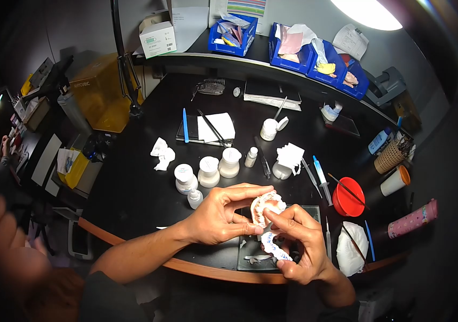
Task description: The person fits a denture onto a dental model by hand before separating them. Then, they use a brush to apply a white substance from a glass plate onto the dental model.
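Left grip clamped dental cast; right grip pinched marked white piece beside it. Likely fit check; next needed alignment.

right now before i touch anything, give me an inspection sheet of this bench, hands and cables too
Surface: black tabletop with a wooden front edge; a glass plate bearing white scraps lies under the hands.
Job's things: teeth model and white piece with blue writing, both held up.
Clutter: crumpled tissue, jars, syringe, red bowl with a brush across it.
Left hand: holds the model.
Right hand: holds the white piece, fingers close by the model.
Cables: nothing seen for certain.
Surroundings: lit lamp overhead; shelf behind with blue bins.
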Motion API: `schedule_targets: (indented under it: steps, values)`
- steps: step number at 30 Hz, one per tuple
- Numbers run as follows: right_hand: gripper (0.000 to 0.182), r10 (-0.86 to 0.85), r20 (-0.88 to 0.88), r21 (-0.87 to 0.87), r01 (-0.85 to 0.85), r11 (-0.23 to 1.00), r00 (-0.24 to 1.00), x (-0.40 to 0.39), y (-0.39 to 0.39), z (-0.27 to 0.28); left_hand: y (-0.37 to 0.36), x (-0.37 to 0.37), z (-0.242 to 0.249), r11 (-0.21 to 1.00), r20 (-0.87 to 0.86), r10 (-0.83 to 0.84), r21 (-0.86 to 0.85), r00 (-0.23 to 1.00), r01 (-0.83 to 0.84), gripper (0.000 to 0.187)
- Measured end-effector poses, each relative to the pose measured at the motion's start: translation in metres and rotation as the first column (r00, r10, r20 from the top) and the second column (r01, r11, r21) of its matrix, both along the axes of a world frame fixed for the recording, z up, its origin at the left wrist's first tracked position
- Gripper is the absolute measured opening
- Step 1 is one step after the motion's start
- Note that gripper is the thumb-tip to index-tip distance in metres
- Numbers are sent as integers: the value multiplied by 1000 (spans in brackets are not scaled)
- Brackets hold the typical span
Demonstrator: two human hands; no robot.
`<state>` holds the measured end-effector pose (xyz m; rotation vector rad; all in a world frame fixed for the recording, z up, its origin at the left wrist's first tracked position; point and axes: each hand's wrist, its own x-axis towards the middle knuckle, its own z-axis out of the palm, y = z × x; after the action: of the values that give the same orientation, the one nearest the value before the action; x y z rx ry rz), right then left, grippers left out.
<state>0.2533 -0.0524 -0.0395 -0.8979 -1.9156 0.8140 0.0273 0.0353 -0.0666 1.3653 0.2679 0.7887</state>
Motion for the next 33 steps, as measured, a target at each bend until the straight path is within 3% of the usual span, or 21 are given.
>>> schedule_targets:
  steps: [4,6,7,8,9,11,12,14,15,18,20,25,33]
  values:
    - [79,-4,-34,9,4,1000,999,-1,0,-4,1,-1,0,1000,-24,-3,-8,1000,3,69]
    - [78,9,-21,41,-8,999,1000,0,2,-4,-4,-2,1,997,-13,17,75,1000,-16,59]
    - [78,4,-23,35,-3,999,1000,0,2,-3,1,-2,1,1000,-41,10,6,999,-10,70]
    - [78,-2,-26,29,3,1000,1000,0,1,-2,5,-7,13,948,-201,135,311,970,-68,58]
    - [78,-9,-29,24,10,1000,1000,0,1,-2,9,-17,40,804,-307,296,591,904,-63,46]
    - [77,-18,-42,36,20,999,999,5,1,-4,16,-44,108,325,-315,642,937,699,124,26]
    - [77,-22,-49,41,24,999,999,7,2,-6,19,-54,134,53,-216,780,958,587,281,22]
    - [75,-54,-82,84,60,995,995,7,4,-8,26,-52,138,-263,-5,861,852,509,452,29]
    - [75,-70,-99,105,80,991,993,8,4,-8,31,-43,129,-332,53,846,831,531,446,33]
    - [71,-153,-75,154,163,975,985,10,3,-7,32,-24,110,-308,57,887,813,458,494,42]
    - [69,-211,-65,156,218,963,975,10,2,-6,25,-12,103,-214,16,862,918,506,334,49]
    - [67,-245,-62,175,252,952,967,12,2,-5,25,-1,97,-123,-62,854,941,516,316,49]
    - [67,-242,-30,223,242,944,970,14,3,-3,26,5,98,-85,-122,854,926,505,368,50]
